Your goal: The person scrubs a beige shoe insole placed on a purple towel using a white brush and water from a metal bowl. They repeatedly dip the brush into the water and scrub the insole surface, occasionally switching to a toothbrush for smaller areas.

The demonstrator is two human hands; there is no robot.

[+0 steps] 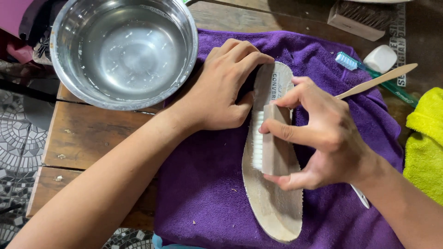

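Insole (274, 203): long axis running away from the person, on purple towel (203, 184); left hand (221, 90) fingers pressing its far end; right hand (323, 138) gripping scrub brush (274, 147) mid-length

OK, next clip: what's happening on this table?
A person is scrubbing a shoe insole that lies on a purple towel. The left hand presses down on the insole's upper end, while the right hand grips a wooden scrub brush, bristles against the insole. A steel bowl of water sits at the upper left. Beside the towel lie a blue-headed toothbrush, a wooden-handled one, another brush and a yellow cloth.
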